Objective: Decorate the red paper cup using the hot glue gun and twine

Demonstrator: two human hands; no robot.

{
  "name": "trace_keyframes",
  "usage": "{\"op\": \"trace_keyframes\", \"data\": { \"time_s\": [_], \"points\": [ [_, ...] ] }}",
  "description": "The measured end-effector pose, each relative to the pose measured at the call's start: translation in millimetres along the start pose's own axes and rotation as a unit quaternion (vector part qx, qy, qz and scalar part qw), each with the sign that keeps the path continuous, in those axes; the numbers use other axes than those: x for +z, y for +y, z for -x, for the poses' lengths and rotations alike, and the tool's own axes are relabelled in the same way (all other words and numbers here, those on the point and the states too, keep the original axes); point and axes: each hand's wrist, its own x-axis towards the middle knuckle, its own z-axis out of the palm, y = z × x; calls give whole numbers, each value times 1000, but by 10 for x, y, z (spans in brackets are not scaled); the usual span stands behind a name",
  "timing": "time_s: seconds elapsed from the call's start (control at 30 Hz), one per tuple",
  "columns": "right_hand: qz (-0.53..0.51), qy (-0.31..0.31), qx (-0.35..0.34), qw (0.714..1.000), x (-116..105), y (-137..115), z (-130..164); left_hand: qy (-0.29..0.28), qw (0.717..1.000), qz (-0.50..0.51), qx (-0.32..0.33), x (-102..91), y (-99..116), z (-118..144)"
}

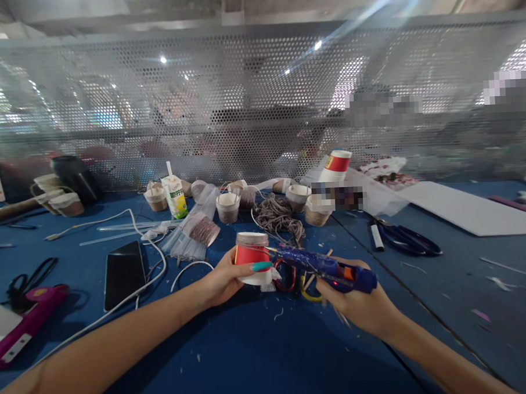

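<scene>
In the head view, my left hand (229, 277) is closed round a red and white paper cup (250, 255), its thumb across the front. Grey-brown cord is wound about the cup's upper end. My right hand (359, 300) grips a blue hot glue gun (322, 265) by its handle, and a small red light glows on the body. The gun's nozzle points left and is at the cup's corded band; whether it touches, I cannot tell. Behind the gun lies a tangled pile of grey-brown cord (278, 216). Red-handled scissors (285, 275) and a yellow ring (311, 291) lie below the gun.
Several cord-wrapped cups (228, 207) stand along the back, near a drink carton (174, 197) with a straw. To the left are a phone (124, 275), a white cable and a magenta power strip (31, 323). Dark-handled scissors (411, 240) and a white board (477, 208) lie right. Perforated metal screen (250, 104) behind.
</scene>
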Motion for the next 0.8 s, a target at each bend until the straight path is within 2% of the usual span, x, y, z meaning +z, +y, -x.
{"op": "trace_keyframes", "data": {
  "time_s": [0.33,0.57,0.7,0.8],
  "points": [
    [13,14,12,1000,0,-8,-5,-5,1000,26,7,-30,-38,-12],
    [52,14,-12,998,-6,49,0,9,999,43,-2,12,-5,9],
    [179,41,-28,983,-26,85,-17,27,998,51,3,-6,-17,-7],
    [335,81,-8,939,-49,134,-49,32,998,43,15,-47,-45,-29]
  ]
}}
